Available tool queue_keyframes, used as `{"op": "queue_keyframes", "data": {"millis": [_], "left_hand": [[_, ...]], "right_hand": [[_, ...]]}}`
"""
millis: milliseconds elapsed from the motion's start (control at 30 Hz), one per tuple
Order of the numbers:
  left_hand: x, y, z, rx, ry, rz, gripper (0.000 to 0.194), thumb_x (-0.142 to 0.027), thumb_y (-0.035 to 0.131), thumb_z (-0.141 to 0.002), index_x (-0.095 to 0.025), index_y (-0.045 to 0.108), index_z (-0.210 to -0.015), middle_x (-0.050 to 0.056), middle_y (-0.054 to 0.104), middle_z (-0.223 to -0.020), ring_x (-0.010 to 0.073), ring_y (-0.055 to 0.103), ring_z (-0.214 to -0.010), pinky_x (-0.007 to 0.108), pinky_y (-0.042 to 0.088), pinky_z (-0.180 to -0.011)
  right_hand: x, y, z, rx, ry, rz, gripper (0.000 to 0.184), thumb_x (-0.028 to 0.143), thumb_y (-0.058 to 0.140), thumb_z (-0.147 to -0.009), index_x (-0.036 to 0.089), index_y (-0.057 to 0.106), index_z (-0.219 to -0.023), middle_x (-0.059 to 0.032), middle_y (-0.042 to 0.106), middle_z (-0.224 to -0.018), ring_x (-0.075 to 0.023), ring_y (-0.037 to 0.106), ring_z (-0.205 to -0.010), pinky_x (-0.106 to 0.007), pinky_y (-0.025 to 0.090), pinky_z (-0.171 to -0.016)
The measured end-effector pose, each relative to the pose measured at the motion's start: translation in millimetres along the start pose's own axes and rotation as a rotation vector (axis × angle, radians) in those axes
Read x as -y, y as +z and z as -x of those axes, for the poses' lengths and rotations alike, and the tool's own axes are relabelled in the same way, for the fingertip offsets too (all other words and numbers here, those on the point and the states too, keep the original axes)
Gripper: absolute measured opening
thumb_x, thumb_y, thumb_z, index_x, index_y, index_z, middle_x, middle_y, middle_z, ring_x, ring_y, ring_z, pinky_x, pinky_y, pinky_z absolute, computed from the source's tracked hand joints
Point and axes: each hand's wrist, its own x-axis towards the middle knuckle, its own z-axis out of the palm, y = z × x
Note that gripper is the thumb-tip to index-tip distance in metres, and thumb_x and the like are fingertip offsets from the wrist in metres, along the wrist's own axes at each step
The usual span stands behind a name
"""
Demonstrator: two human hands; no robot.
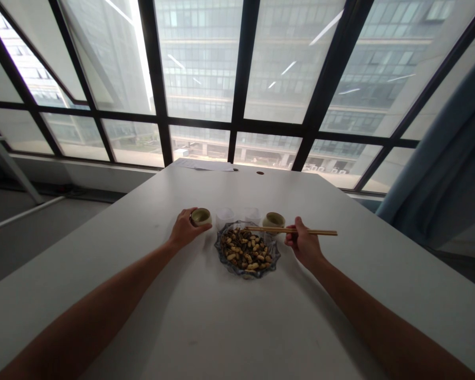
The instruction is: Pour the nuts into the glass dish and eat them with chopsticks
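Note:
My left hand [187,229] is wrapped round a small green cup [201,217] to the left of a glass bowl. In my right hand [303,244] is a pair of chopsticks [316,231], pointing left with their tips over the bowl's far part. The scalloped glass bowl [275,262] is filled with peanuts in shells [253,248] and dark striped seeds that look like sunflower seeds [237,236]. A second green cup [274,219] stands behind the chopsticks, near my right fingers. Whether the chopstick tips pinch anything is too small to tell.
Two clear plastic cups [225,215] stand between the green cups, behind the bowl. Papers [204,165] lie at the far edge of the white table [174,316], close to two round holes. Beyond is a window wall with black frames [237,125]; a blue curtain [443,153] hangs at right.

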Motion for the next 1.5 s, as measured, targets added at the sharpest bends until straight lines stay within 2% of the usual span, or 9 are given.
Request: {"op": "queue_keyframes", "data": {"millis": [300, 567, 667, 833, 967, 1067, 1300, 1500], "left_hand": [[1.2, 1.4, 0.1, 0.039, -0.017, 0.021, 0.073, -0.059, 0.075, -0.066, -0.015, 0.057, -0.122, 0.014, 0.064, -0.119, 0.029, 0.06, -0.111, 0.044, 0.047, -0.1], [-1.7, 3.8, -2.1, 0.1, -0.019, 0.014, 0.08, -0.059, 0.07, -0.071, -0.014, 0.049, -0.133, 0.016, 0.063, -0.126, 0.03, 0.06, -0.115, 0.044, 0.046, -0.102], [-1.3, 4.9, -1.9, 0.107, -0.008, -0.013, 0.083, -0.059, 0.069, -0.072, -0.011, 0.047, -0.136, 0.019, 0.06, -0.131, 0.0321, 0.057, -0.121, 0.046, 0.043, -0.105], [-5.4, 4.9, -1.2, 0.055, 0.066, -0.086, 0.076, -0.055, 0.066, -0.078, -0.013, 0.046, -0.138, 0.019, 0.053, -0.141, 0.034, 0.048, -0.132, 0.048, 0.037, -0.111], [-24.5, 0.1, -6.6, 0.034, 0.216, -0.183, 0.066, -0.048, 0.066, -0.081, -0.021, 0.046, -0.138, 0.015, 0.051, -0.145, 0.033, 0.044, -0.136, 0.05, 0.031, -0.113], [-41.0, -1.8, -15.6, 0.108, 0.282, -0.236, 0.063, -0.049, 0.064, -0.083, -0.023, 0.048, -0.138, 0.014, 0.055, -0.14, 0.0326, 0.047, -0.133, 0.05, 0.027, -0.114], [-55.1, 10.3, -53.9, 0.455, 0.309, -0.352, 0.076, -0.056, 0.07, -0.073, -0.023, 0.048, -0.138, 0.015, 0.063, -0.131, 0.0357, 0.053, -0.126, 0.055, 0.021, -0.112], [-63.2, 13.0, -76.6, 0.621, 0.245, -0.39, 0.079, -0.059, 0.071, -0.069, -0.025, 0.047, -0.137, 0.014, 0.07, -0.12, 0.0348, 0.061, -0.117, 0.052, 0.03, -0.106]], "right_hand": [[-11.2, -4.6, 2.1, -0.051, 0.08, -0.043, 0.046, 0.055, 0.068, -0.086, 0.016, 0.055, -0.064, 0.001, 0.052, -0.045, -0.0082, 0.047, -0.038, -0.016, 0.038, -0.031], [-22.5, -10.5, 3.0, 0.048, 0.043, 0.009, 0.052, 0.066, 0.067, -0.08, 0.018, 0.054, -0.065, 0.0, 0.052, -0.045, -0.0099, 0.048, -0.036, -0.018, 0.04, -0.03], [-22.8, -9.4, 4.2, 0.041, 0.001, -0.003, 0.054, 0.068, 0.07, -0.076, 0.018, 0.054, -0.064, -0.0003, 0.054, -0.046, -0.0106, 0.049, -0.037, -0.019, 0.039, -0.03], [-22.3, -8.7, 4.3, 0.028, -0.038, -0.01, 0.058, 0.073, 0.068, -0.073, 0.018, 0.053, -0.064, 0.0014, 0.051, -0.043, -0.0103, 0.048, -0.037, -0.018, 0.039, -0.031], [-24.8, -9.1, 2.5, 0.04, -0.08, 0.032, 0.058, 0.075, 0.064, -0.075, 0.019, 0.054, -0.063, 0.0005, 0.052, -0.043, -0.0113, 0.048, -0.035, -0.021, 0.038, -0.03], [-27.0, -9.4, 1.2, 0.023, -0.079, 0.024, 0.059, 0.076, 0.065, -0.074, 0.019, 0.054, -0.062, 0.0006, 0.052, -0.042, -0.0111, 0.047, -0.035, -0.021, 0.038, -0.03], [-26.4, -9.7, 1.7, 0.054, -0.081, 0.043, 0.058, 0.076, 0.062, -0.075, 0.019, 0.054, -0.063, 0.0006, 0.052, -0.043, -0.0117, 0.048, -0.035, -0.022, 0.038, -0.031], [-25.8, -7.1, 4.5, 0.018, -0.051, -0.002, 0.056, 0.071, 0.068, -0.075, 0.018, 0.055, -0.063, 0.0001, 0.054, -0.043, -0.0101, 0.046, -0.035, -0.02, 0.037, -0.031]]}}
